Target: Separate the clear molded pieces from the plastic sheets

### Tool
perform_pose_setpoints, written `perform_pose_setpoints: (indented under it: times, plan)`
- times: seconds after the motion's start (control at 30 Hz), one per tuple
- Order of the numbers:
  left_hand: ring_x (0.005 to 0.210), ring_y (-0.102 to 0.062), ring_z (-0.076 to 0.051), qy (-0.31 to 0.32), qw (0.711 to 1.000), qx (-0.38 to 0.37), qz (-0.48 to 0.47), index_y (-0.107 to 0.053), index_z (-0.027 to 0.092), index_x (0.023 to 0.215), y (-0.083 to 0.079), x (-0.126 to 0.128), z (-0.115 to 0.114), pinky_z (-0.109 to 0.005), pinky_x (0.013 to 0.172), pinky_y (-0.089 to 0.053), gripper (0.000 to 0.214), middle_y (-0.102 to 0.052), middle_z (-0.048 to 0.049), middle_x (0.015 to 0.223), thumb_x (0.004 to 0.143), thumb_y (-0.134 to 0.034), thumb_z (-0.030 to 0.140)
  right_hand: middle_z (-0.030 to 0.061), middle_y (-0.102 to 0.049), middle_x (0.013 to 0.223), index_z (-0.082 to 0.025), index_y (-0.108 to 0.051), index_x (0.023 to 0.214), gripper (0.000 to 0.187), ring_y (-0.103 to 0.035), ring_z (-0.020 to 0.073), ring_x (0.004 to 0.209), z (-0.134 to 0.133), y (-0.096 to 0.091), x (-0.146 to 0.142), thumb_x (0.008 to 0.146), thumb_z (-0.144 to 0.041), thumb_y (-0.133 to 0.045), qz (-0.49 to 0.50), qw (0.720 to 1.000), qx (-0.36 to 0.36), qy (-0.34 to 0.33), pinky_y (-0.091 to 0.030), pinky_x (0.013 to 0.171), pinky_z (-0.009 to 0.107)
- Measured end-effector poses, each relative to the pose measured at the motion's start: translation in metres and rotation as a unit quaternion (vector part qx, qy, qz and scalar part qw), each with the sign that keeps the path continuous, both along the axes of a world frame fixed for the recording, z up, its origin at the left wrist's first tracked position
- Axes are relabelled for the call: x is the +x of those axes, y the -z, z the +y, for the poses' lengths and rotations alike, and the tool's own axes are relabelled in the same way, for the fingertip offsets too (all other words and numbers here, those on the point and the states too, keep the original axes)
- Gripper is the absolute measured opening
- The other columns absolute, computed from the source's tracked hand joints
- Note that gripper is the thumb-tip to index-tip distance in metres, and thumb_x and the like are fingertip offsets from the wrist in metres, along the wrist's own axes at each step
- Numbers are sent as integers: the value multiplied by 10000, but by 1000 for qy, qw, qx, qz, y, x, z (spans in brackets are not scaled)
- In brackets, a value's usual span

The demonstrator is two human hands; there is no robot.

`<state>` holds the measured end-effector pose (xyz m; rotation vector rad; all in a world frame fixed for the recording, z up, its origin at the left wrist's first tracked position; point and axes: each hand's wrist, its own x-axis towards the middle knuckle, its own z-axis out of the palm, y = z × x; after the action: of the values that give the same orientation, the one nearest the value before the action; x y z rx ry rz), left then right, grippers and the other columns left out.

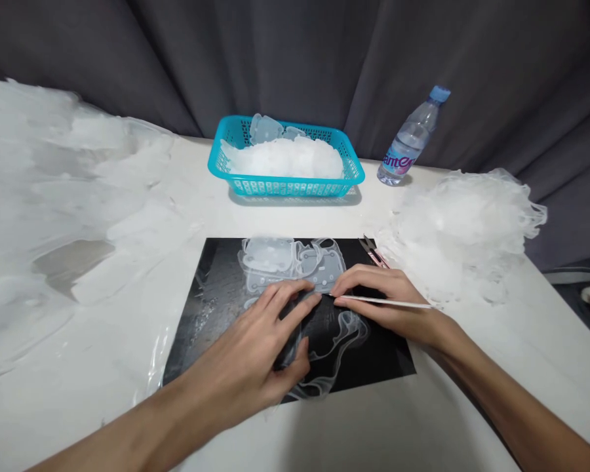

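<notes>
Gripping a slim white pen-like tool (398,303) in the closed fingers of the right hand (398,285), with the tip by the near edge of a translucent moulded plastic piece (319,265) lying on a black rectangular mat (383,354). Resting the left hand (260,328) beside the tip, fingers open and outspread. Working at a white desk (285,219), before a turquoise perforated plastic basket (295,187).

Grey curtains (295,59) hang behind a white table (531,328).

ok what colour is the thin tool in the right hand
The thin tool has a white handle, seen best in the head view.
</notes>
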<state>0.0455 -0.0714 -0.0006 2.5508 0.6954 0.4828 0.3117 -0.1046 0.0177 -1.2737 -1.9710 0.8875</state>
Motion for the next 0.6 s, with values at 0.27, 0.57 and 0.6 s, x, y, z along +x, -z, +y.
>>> perform_pose_setpoints:
  times: [0.27,0.57,0.6]
  plan:
    - [1382,-493,-333,-11,1000,11,-3,-427,284,1569,1,0,0,-516,1086,-557,634,-459,-139,1532,958,-579,208,28,-743,1106,-236,-709,1105,103,-694,175,1064,2,1,-1,1032,-239,-637,5,1000,14,-27,-539,992,333]
    - [1392,-477,-311,-15,1000,-5,6,-408,288,1582,-3,0,-2,-487,1115,-535,654,-395,-119,1574,956,-563,174,50,-720,1137,-216,-681,1160,136,-674,182,1089,2,5,-4,1050,-224,-602,1,997,56,-47,-544,986,342]
    - [1381,-482,-309,-18,1000,-6,5,-415,287,1578,-3,0,-2,-484,1110,-539,652,-402,-119,1564,953,-565,175,52,-718,1144,-215,-677,1170,145,-673,182,1093,1,4,-4,1052,-211,-594,-4,997,61,-51,-542,987,341]
